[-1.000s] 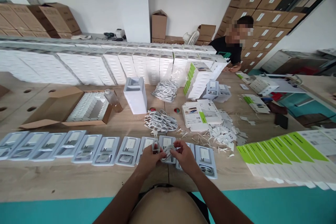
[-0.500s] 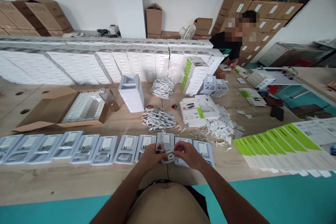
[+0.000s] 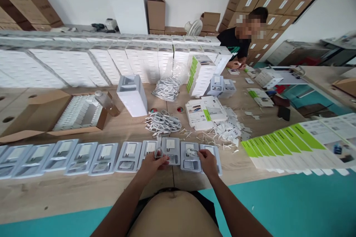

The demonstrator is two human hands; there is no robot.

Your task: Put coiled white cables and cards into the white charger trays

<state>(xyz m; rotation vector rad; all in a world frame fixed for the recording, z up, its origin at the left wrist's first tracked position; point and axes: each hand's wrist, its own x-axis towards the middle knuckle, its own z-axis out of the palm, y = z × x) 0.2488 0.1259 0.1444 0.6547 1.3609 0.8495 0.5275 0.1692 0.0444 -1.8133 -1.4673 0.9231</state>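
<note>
A row of grey-white plastic trays [image 3: 108, 154] runs along the table's front edge. My left hand [image 3: 151, 163] pinches a small coiled white cable [image 3: 159, 152] over the tray [image 3: 171, 149] in front of me. My right hand [image 3: 207, 161] is a little apart to the right. Its fingertips hold a white cable [image 3: 191, 152] at the tray [image 3: 190, 159] there. Just beyond the trays lies a loose pile of white cables [image 3: 162, 123].
An open cardboard box [image 3: 33, 116] with white parts and a bottle [image 3: 107, 103] stand at the left. An upright white box [image 3: 132, 96], stacked white boxes [image 3: 83, 64], paper tags [image 3: 228, 131] and green-white sleeves [image 3: 278, 140] surround the work spot. A co-worker [image 3: 236, 44] sits at the far right.
My hands, held together on one coiled cable before, have parted. The left stays with a coil at the middle tray. The right has moved to the tray on the right.
</note>
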